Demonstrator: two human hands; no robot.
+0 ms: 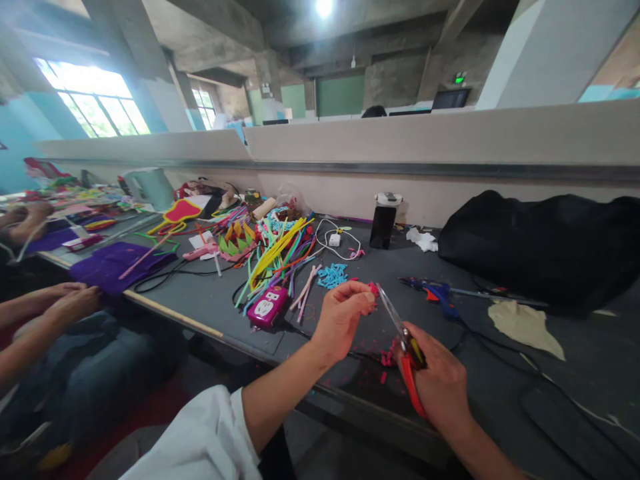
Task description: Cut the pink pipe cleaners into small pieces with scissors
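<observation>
My left hand [344, 319] is closed in a pinch on a small pinkish-red piece [373, 289], likely fuzzy, its exact kind too small to tell. My right hand [434, 373] grips the red and black handles of a pair of scissors [411, 353]. The scissor blades point up and left, their tips right beside the pink piece. Below the blades, small red cut bits [388, 357] lie scattered on the dark table [330, 357]. A pile of short blue pieces [332, 275] sits just beyond my left hand.
Colourful pipe cleaners [280, 253] heap up at left, behind a purple power socket [269, 307]. A blue glue gun [440, 293] and its cable lie right. A dark bottle [384, 223] and a black bag [540, 247] stand behind. Another person's hands [75, 307] are at far left.
</observation>
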